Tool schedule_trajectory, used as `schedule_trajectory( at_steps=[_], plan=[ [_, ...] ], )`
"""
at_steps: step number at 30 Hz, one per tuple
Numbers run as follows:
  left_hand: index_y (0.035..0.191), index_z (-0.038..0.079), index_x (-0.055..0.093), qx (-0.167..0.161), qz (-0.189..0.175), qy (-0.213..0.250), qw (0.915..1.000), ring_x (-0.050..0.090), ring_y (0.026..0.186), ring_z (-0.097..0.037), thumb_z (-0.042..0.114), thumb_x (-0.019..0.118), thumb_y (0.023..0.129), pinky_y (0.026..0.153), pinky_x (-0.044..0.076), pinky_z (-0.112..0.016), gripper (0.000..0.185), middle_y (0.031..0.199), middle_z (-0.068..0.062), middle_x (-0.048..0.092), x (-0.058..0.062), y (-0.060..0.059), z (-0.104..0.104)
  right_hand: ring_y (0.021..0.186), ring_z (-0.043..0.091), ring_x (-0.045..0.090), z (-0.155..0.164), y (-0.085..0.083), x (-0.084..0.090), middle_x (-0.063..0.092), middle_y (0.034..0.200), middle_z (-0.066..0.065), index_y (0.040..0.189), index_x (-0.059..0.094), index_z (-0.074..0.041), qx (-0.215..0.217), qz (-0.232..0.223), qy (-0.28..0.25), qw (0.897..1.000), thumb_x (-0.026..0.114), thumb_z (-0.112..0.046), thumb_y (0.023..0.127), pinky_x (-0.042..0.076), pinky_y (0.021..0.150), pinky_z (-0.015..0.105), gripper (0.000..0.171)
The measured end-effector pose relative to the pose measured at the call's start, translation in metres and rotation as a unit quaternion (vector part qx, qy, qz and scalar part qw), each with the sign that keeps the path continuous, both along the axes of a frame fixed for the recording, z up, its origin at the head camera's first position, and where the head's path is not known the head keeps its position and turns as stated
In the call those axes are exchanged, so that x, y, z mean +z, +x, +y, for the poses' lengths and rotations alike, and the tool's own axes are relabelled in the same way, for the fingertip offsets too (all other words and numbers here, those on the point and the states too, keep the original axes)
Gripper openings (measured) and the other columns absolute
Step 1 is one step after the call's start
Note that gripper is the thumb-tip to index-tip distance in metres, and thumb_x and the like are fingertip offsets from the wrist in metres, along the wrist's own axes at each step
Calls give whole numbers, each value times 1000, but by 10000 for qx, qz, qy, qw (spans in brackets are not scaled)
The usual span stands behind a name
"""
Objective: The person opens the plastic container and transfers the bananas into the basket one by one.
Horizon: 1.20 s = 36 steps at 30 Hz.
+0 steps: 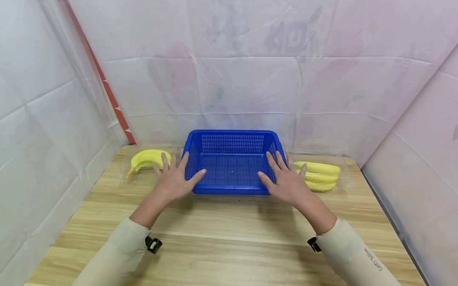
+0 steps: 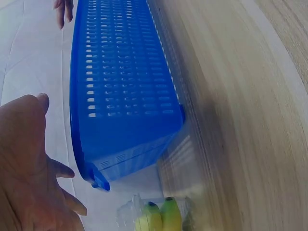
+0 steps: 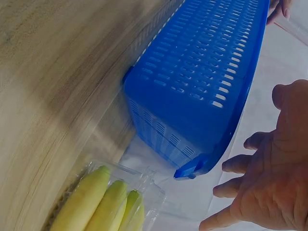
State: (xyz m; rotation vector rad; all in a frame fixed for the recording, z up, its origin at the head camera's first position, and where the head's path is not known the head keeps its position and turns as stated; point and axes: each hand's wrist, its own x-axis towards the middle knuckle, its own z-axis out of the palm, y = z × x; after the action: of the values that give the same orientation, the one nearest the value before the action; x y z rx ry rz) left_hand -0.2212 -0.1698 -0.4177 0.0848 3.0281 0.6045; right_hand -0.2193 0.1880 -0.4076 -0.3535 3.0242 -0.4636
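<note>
Basket [image 1: 231, 160]: blue perforated plastic, rectangular, between open hands.

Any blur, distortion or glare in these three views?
Head view: sharp, evenly lit, wide-angle bend at the wall edges, soft shadows under the blue basket. Left wrist view: table smeared and streaked, left hand soft. Right wrist view: table blurred, bananas behind a glinting clear pack.

Makeshift recording booth: sheet-draped walls [image 1: 256, 54] around wooden table [image 1: 228, 254]
</note>
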Motion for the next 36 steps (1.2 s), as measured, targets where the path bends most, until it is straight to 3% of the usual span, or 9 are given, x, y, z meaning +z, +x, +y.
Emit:
schedule_trajectory(
  at_steps=[6, 13, 21, 26, 31, 36],
  plan=[
    [174, 16, 9, 90, 116, 92, 9998, -17, 162, -57, 85, 31, 99, 122, -13, -84, 104, 177, -33, -1, -4, -4, -13, 166, 51, -6, -4, 1, 0, 7, 181, 19, 174, 9, -23, 26, 45, -28, 10000, 35, -68, 109, -8, 118, 89, 84],
    [172, 9, 15, 462, 248, 88, 9986, -12, 162, -60, 80, 27, 103, 123, -7, -85, 99, 175, -36, -1, -8, -8, -42, 166, 52, -5, -5, 3, -2, 9, 181, 19, 174, 11, -21, 76, 81, -68, 9999, 37, -66, 109, -6, 118, 90, 83],
    [169, -1, 18, 1004, 533, 344, 9929, -5, 162, -62, 67, 38, 107, 123, -3, -85, 94, 173, -41, 8, -13, -9, -76, 166, 51, -5, -4, 6, -6, 7, 181, 19, 174, 11, -22, 135, 26, -120, 9998, 36, -67, 109, -7, 118, 89, 83],
    [168, -2, 18, 1467, 940, 639, 9826, 6, 162, -59, 61, 42, 108, 124, 1, -82, 91, 172, -39, 16, -20, -16, -97, 166, 51, -3, -4, 7, -7, 10, 181, 20, 174, 11, -24, 167, 72, -89, 9998, 36, -68, 109, -6, 118, 90, 82],
    [165, -1, 30, 2021, 1362, 999, 9647, 22, 157, -55, 57, 44, 107, 124, 8, -78, 83, 164, -37, 34, -31, -26, -120, 166, 52, 3, -7, 9, -8, 12, 180, 19, 174, 13, -24, 189, 141, -28, 9997, 36, -69, 109, -2, 119, 90, 83],
    [164, -4, 30, 2572, 1242, 1165, 9512, 25, 157, -55, 59, 40, 107, 125, 12, -72, 86, 165, -37, 34, -39, -34, -140, 166, 52, 6, -12, 11, -8, 14, 180, 18, 174, 13, -26, 246, 165, 9, 9996, 38, -68, 109, -1, 120, 89, 82]
  ],
)
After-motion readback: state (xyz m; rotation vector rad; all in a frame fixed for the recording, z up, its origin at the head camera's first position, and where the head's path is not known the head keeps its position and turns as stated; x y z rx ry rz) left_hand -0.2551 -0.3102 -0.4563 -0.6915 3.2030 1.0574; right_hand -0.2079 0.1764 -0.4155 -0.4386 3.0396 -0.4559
